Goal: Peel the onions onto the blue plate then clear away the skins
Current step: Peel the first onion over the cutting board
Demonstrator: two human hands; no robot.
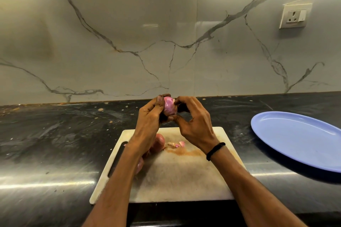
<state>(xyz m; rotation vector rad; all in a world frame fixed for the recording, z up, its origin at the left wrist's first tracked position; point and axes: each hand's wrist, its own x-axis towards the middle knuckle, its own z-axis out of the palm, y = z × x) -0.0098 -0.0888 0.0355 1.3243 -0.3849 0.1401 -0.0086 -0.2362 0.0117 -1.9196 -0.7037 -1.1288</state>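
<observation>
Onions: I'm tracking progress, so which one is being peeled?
The pink onion held up by left hand and right hand; the other onions lie on the board.

I record a dark, glossy surface (55, 143), speckled with pale crumbs (100, 109) toward its far edge. A white cutting board (184, 180) lies flat at near centre. A blue plate (299, 140) rests to the right, apart from the board.
</observation>
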